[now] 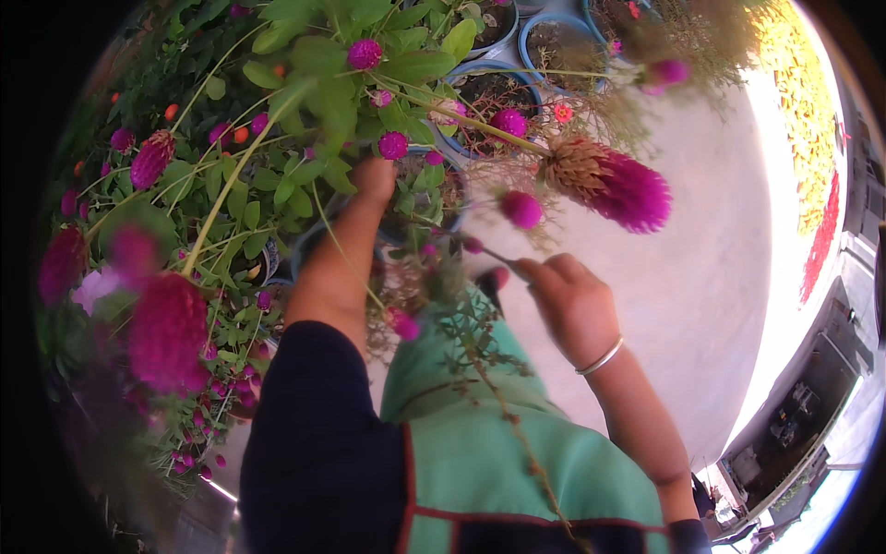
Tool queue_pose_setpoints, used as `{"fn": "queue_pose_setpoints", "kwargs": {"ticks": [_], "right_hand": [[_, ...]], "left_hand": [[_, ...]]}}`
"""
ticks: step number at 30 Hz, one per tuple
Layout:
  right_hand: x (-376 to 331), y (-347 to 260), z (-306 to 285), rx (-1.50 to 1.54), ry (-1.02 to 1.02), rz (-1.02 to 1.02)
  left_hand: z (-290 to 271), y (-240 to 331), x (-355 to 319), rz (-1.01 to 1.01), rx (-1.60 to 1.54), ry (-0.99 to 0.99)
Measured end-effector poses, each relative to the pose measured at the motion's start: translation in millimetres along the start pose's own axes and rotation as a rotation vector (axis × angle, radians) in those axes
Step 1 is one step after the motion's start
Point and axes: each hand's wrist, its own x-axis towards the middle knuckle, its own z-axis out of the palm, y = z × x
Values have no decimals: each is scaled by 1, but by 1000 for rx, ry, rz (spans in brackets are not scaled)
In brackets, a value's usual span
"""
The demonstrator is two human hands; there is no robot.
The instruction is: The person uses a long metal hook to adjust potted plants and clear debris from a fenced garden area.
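Observation:
My left hand (376, 177) reaches in among the green leaves over a blue-rimmed flowerpot (459, 189). Leaves and a purple globe-shaped flower (393, 145) cover its fingers, so I cannot see what they touch. My right hand (570, 303), with a bangle at the wrist, is closed around a thin dark tool (496, 254). That tool points up and left toward the pot; its far end is lost among blurred stems, and its kind cannot be made out. A small-leaved trailing stem (503, 406) hangs across the view in front of my green apron (535, 452).
Several more blue pots (528, 44) with soil and sparse plants stand at the far side. Large purple flowers (614, 185) on long stalks lean in close to the view. Pale concrete floor (683, 277) lies to the right, with yellow material (794, 120) spread beyond it.

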Motion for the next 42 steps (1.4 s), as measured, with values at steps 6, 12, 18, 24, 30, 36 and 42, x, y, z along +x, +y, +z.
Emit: {"fn": "queue_pose_setpoints", "kwargs": {"ticks": [6, 12, 18, 24, 30, 36, 42], "right_hand": [[-9, 10, 0, 31, -13, 69], [-12, 11, -2, 52, -10, 80], [-22, -1, -30, 174, 111, 115], [-76, -6, -89, 254, 294, 179], [-164, 8, -121, 336, 487, 357], [-261, 48, -129, 457, 711, 448], [-369, 118, -124, 554, 889, 441]], "left_hand": [[-7, 50, 20, -57, 99, -20], [-20, 60, 11, -110, -108, 15], [-69, 111, -50, -282, -514, -41], [-142, 181, -126, -319, -633, -77], [-203, 228, -164, -46, -536, -99], [-250, 354, -223, 110, -375, 6], [-206, 524, -291, 743, 3, 348]]}}
